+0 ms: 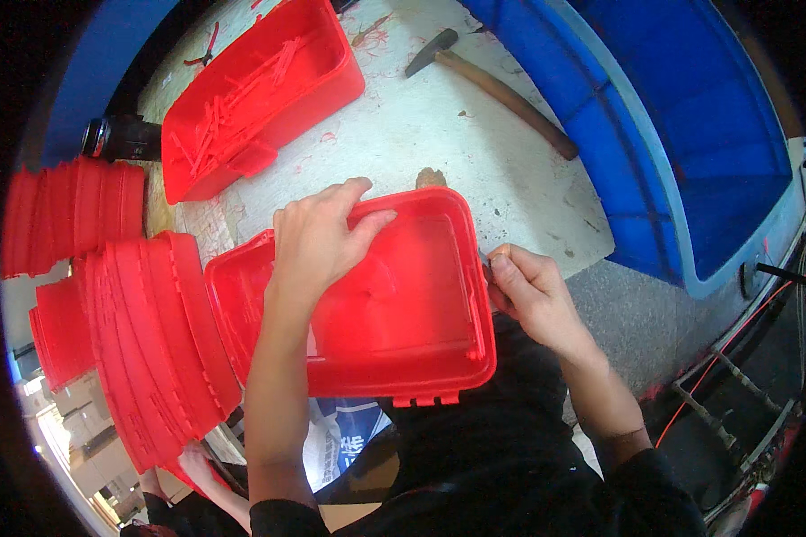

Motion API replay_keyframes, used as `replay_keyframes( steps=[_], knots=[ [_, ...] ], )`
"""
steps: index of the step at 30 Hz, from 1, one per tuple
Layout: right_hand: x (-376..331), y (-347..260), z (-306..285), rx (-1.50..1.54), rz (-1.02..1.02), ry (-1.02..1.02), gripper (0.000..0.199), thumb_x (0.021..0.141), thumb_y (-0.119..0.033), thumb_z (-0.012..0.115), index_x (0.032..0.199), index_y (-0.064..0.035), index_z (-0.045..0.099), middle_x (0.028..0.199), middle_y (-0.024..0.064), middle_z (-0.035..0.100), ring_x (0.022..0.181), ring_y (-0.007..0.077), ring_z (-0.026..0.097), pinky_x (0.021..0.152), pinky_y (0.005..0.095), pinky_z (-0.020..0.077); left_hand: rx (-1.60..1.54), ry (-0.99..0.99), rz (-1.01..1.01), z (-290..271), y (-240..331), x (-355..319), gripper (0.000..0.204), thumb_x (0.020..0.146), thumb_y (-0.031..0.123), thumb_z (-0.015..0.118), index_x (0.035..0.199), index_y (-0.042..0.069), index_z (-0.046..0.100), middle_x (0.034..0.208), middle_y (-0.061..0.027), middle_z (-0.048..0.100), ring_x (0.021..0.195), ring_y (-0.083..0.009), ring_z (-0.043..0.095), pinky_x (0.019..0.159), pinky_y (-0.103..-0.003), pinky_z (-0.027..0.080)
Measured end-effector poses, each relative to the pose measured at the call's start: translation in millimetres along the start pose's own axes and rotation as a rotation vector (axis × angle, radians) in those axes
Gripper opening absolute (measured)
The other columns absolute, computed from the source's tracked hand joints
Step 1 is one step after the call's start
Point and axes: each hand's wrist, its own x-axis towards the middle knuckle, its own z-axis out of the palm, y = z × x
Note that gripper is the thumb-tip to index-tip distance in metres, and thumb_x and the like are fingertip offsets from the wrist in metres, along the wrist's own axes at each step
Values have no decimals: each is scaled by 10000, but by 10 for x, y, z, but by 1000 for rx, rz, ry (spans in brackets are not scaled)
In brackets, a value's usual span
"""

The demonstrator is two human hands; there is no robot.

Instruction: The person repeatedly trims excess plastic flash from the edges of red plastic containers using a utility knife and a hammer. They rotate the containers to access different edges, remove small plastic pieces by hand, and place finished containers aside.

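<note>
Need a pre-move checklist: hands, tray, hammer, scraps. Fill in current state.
1. Left hand at the red tray's far rim: ok.
2. Right hand at the tray's right edge: ok.
3. Tool in right hand identified: cannot tell, fingers block the view.
4. Hammer apart from the tray: ok, lying on the tabletop.
5. Red strips in the scrap bin: ok.
6. Tabletop free of scraps: not ok, red bits lie on it.

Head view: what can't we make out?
All in the head view:
Small dark item: mostly hidden by the right hand; kind unclear.
Held red box: inside partly covered by the left hand and forearm.
Blue bin: cut off by the top edge.
</note>
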Motion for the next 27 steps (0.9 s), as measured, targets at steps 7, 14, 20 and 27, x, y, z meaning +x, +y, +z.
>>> replay_keyframes(
  steps=[7, 14, 20, 27],
  knots=[
    [71, 4, 33, -103, -160, 143, 300, 1068, -236, 470, 1045, 2, 652, 769, 24, 591, 706, 121, 528, 660, 297, 456, -24, 48, 22, 44, -36, -15, 357, 824, 395, 755, 1042, 112, 740, 867, -104, 742, 727, -281, 711, 616, -401, 522],
    [21, -67, 12, 69, 13, 73, 194, 1041, -166, 535, 976, -10, 630, 799, -21, 583, 721, 71, 514, 648, 245, 443, -38, 34, 11, 39, -24, -3, 339, 831, 384, 753, 1027, 107, 743, 862, -98, 740, 718, -274, 708, 599, -403, 512],
    [62, -74, 24, 19, 6, 98, 170, 1022, -149, 573, 926, -17, 621, 756, -45, 556, 706, 44, 483, 629, 231, 425, -30, 67, 30, 46, -27, -13, 330, 827, 389, 754, 1010, 116, 741, 850, -77, 730, 725, -276, 705, 592, -407, 508],
    [-81, -55, 32, -92, -19, 62, 170, 1002, -140, 594, 949, 11, 651, 731, 10, 591, 715, 65, 522, 645, 259, 459, 17, 72, 22, 75, -37, 7, 324, 831, 395, 747, 1000, 119, 738, 828, -89, 721, 717, -298, 699, 592, -412, 512]
  ],
)
